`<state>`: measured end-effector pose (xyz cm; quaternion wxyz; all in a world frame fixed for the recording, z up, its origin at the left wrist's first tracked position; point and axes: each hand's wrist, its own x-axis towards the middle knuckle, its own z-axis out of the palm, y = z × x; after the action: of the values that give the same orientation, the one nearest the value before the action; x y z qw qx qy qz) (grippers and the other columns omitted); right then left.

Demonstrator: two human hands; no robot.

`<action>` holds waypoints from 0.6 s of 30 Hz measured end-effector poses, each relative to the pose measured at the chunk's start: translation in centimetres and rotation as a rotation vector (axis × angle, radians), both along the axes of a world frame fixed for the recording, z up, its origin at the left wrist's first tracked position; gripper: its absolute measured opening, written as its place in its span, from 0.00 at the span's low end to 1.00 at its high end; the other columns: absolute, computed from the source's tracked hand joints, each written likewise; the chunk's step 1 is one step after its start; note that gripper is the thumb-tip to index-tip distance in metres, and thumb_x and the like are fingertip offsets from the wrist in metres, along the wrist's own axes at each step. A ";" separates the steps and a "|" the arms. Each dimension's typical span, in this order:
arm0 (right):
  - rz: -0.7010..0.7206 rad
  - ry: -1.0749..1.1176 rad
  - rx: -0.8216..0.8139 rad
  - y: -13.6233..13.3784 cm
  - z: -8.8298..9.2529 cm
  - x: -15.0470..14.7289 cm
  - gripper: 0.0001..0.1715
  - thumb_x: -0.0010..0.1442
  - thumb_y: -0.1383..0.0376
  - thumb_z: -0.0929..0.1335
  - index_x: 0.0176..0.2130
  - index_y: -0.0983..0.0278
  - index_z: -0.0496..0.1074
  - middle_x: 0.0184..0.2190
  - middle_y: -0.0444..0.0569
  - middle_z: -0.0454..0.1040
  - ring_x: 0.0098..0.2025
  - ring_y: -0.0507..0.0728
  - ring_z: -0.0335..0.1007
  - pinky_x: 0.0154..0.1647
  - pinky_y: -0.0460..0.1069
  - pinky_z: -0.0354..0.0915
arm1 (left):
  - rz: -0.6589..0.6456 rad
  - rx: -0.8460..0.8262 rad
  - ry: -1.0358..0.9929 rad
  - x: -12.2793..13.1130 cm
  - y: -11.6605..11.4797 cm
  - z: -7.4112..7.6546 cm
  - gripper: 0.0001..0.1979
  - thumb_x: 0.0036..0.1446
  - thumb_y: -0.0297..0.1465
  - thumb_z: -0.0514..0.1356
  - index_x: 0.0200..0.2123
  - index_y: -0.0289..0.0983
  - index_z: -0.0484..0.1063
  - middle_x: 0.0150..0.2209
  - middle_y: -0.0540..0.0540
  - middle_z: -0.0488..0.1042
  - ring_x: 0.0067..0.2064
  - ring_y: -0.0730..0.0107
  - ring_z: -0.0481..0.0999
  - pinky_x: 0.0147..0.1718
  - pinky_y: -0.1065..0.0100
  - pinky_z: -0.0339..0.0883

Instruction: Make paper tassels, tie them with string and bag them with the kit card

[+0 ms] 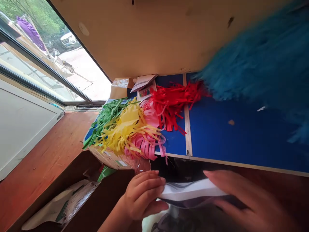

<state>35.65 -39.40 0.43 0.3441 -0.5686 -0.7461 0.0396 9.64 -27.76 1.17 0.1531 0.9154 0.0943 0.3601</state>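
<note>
A pale, flat strip (190,192) with dark grey edges, perhaps folded paper or film, stretches between my hands low in the view. My left hand (146,195) is closed on its left end, with fingers above and thumb below. At the other end my right hand (246,196), blurred by motion, grips the strip between fingers and thumb. Beyond them on the blue table lie bundles of cut paper fringe: green (109,117), yellow (125,125), pink (149,141) and red (176,98).
A cardboard box (116,190) with white and green material inside stands at lower left. A large blue fringed mass (256,61) fills the upper right. A brown packet (120,88) and papers (143,82) lie by the wall. The window (48,54) is at upper left.
</note>
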 end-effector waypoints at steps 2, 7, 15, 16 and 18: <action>0.022 0.036 -0.008 -0.1 0.4 0.1 0.16 0.60 0.63 0.65 0.49 0.58 0.68 0.42 0.42 0.76 0.41 0.50 0.74 0.48 0.40 0.67 | -0.010 0.004 -0.009 0.2 0.0 -0.1 0.11 0.61 0.35 0.56 0.38 0.31 0.69 0.31 0.40 0.79 0.38 0.65 0.79 0.41 0.65 0.75; -0.032 0.109 -0.177 -1.1 0.5 0.8 0.15 0.58 0.60 0.67 0.46 0.52 0.71 0.44 0.39 0.75 0.45 0.51 0.72 0.49 0.42 0.67 | -0.039 -0.027 -0.025 0.3 -0.3 -0.4 0.08 0.62 0.31 0.55 0.38 0.30 0.70 0.31 0.40 0.79 0.39 0.65 0.78 0.39 0.65 0.76; -0.090 0.275 -0.182 -0.5 1.1 0.4 0.08 0.58 0.61 0.66 0.39 0.55 0.74 0.36 0.43 0.77 0.37 0.52 0.75 0.38 0.41 0.71 | -0.028 0.002 0.016 0.7 -0.8 0.4 0.09 0.62 0.33 0.55 0.40 0.32 0.68 0.30 0.42 0.79 0.36 0.66 0.80 0.39 0.66 0.76; -0.034 0.276 -0.147 -0.3 1.2 0.5 0.08 0.57 0.64 0.67 0.38 0.55 0.73 0.35 0.43 0.77 0.36 0.53 0.75 0.37 0.41 0.71 | -0.033 0.002 0.023 0.7 -0.8 0.5 0.09 0.62 0.33 0.55 0.40 0.32 0.68 0.30 0.42 0.79 0.36 0.66 0.80 0.39 0.66 0.76; 0.043 0.260 -0.085 -0.2 1.1 0.7 0.08 0.57 0.67 0.66 0.37 0.55 0.73 0.33 0.43 0.77 0.35 0.53 0.75 0.35 0.42 0.72 | -0.053 0.007 0.022 0.8 -0.8 0.8 0.09 0.61 0.33 0.55 0.39 0.32 0.68 0.29 0.43 0.79 0.34 0.67 0.80 0.41 0.67 0.76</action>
<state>36.37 -39.62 1.53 0.4128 -0.5564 -0.7049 0.1520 10.43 -28.59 1.94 0.1583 0.9221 0.0704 0.3460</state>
